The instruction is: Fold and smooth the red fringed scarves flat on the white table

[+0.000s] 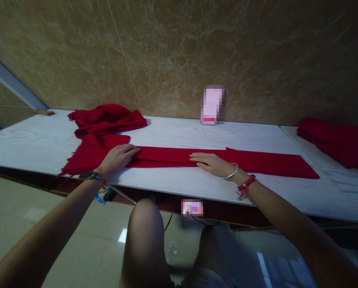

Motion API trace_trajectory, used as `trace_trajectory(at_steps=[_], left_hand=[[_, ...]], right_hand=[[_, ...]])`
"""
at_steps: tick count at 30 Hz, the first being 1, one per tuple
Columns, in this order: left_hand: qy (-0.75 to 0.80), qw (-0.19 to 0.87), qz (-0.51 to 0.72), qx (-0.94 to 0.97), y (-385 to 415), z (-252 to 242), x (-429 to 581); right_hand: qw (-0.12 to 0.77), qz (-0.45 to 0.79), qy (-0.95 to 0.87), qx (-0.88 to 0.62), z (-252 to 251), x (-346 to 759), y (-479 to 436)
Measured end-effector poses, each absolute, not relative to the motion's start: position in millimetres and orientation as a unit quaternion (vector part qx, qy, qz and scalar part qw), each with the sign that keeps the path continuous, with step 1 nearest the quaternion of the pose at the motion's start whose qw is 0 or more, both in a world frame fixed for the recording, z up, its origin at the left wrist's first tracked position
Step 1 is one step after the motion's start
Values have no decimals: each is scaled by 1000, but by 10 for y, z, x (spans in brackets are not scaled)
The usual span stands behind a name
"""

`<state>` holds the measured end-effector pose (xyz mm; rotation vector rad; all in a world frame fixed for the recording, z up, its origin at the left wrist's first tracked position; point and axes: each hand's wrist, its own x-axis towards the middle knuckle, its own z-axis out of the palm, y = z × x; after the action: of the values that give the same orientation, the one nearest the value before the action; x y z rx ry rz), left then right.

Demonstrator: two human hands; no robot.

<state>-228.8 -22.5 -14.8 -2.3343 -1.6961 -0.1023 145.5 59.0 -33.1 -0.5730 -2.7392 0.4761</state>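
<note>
A long red scarf point(265, 163) lies in a flat folded strip along the white wood-grain table point(179, 182). Its fringed end spreads out at the left, beside a loose heap of red cloth. My left hand point(117, 158) rests palm down on the scarf near that end, fingers stretched to the right. Around the middle of the strip, my right hand point(211, 163) lies flat with its fingers pointing left, touching the cloth. A fold line runs along the strip between the two hands. Neither hand grips the cloth.
A crumpled red fringed cloth point(107, 120) sits at the back left, and more red fabric point(337, 140) at the far right. A blurred pink box point(211, 105) stands against the brown marbled wall point(173, 52). Below the table edge are my knees and a blurred pink object point(192, 208).
</note>
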Motion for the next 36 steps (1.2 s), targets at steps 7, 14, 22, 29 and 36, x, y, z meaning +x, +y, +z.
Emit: trace_trajectory(at_steps=[7, 14, 22, 29, 36], left_hand=[[-581, 96, -72, -805, -338, -35, -2338], [-562, 54, -6, -826, -501, -207, -2414], [-570, 67, 1, -819, -476, -315, -2501], [-573, 30, 8, -819, -440, -199, -2394], [-576, -5, -19, -817, -201, -146, -1444]], right_hand=[[165, 129, -959, -193, -336, 1458, 604], [165, 133, -960, -183, -282, 1518, 523], [118, 143, -969, -165, -300, 1513, 485], [107, 155, -967, -173, -267, 1508, 457], [98, 90, -951, -279, -260, 1490, 409]])
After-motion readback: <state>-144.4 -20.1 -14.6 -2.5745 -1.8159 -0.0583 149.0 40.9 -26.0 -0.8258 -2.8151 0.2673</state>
